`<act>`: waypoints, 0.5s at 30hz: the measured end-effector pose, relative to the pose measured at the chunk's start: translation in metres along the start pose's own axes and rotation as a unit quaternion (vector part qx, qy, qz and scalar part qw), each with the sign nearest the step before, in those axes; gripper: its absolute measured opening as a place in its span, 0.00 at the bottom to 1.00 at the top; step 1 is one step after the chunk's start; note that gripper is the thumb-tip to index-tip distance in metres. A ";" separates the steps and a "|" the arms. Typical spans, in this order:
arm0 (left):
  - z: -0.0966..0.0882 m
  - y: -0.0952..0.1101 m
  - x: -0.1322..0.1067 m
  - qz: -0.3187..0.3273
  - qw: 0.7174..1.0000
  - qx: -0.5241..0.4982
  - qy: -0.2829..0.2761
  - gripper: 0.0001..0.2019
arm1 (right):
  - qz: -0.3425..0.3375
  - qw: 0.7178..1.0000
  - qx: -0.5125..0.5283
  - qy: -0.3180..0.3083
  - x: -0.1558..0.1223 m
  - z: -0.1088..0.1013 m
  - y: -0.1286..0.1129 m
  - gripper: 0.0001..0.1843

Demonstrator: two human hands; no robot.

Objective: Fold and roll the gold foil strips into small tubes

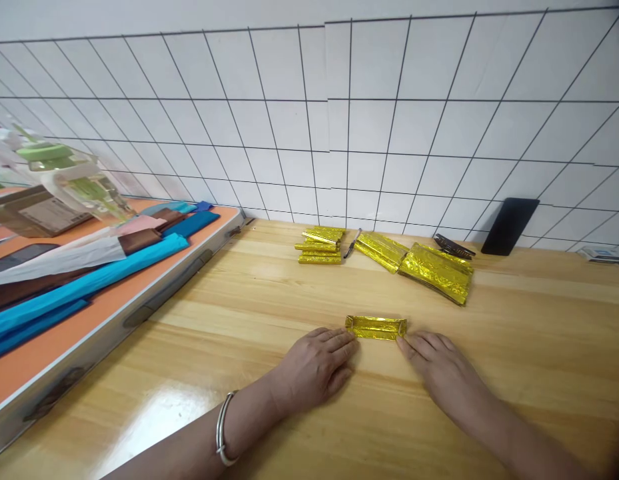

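Note:
A folded strip of shiny gold foil paper lies crosswise on the wooden table, its short ends turned in. My left hand rests palm down at the strip's left end, fingers stretched out and touching it, with the thumb apart below. At the right end, my right hand lies flat with its fingertips on the lower corner. Behind the strip are a small pile of folded gold strips and two overlapping stacks of gold foil sheets, a left stack and a right stack.
A pen lies between the gold piles. Along the tiled wall are a black hair clip and a leaning black phone. On the left, an orange-topped raised surface carries rolled coloured cloth or paper, a box and a green-lidded bottle.

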State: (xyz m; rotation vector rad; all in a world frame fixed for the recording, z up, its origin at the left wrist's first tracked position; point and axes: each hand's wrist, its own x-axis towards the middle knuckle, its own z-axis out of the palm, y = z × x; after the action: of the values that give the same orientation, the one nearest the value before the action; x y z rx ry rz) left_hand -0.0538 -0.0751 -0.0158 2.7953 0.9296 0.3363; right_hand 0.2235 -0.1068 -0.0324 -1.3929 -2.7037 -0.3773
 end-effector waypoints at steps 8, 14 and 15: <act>-0.002 0.012 0.015 -0.023 0.996 0.084 -0.034 0.14 | -0.008 0.999 -0.048 0.023 0.012 0.002 -0.010 0.19; 0.004 0.021 0.032 -0.004 0.987 0.152 -0.053 0.15 | -0.009 0.995 -0.096 0.012 0.011 0.006 -0.020 0.26; 0.005 0.023 0.034 0.006 0.984 0.164 -0.064 0.14 | -0.009 0.995 -0.099 0.010 0.012 0.006 -0.022 0.28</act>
State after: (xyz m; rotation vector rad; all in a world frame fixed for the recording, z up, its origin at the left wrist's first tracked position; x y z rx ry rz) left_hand -0.0125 -0.0733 -0.0097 3.0722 1.0213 0.0017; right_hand 0.1988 -0.1076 -0.0403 -1.4010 -2.7285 -0.6727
